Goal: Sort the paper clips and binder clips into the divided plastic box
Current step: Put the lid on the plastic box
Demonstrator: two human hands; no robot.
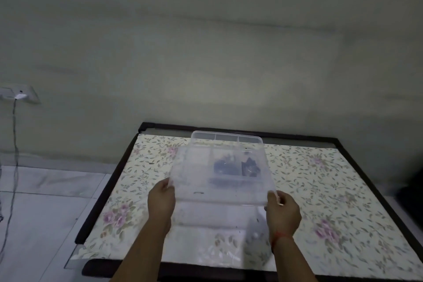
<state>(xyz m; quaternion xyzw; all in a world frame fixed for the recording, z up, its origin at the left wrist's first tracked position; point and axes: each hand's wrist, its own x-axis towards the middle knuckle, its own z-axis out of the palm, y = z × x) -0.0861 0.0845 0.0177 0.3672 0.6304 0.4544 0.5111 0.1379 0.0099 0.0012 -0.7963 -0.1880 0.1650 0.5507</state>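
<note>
Both hands, left hand (161,199) and right hand (283,209), grip clear lid (219,181) above box (226,138).

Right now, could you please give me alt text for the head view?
Both hands, left hand and right hand, hold a clear plastic lid above a divided plastic box on a floral-covered table. Dark clips show blurrily through the lid.

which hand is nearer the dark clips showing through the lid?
Right. The right hand grips the clear lid's near right corner, just below and right of the dark clips. The left hand grips the near left corner, farther off.
</note>
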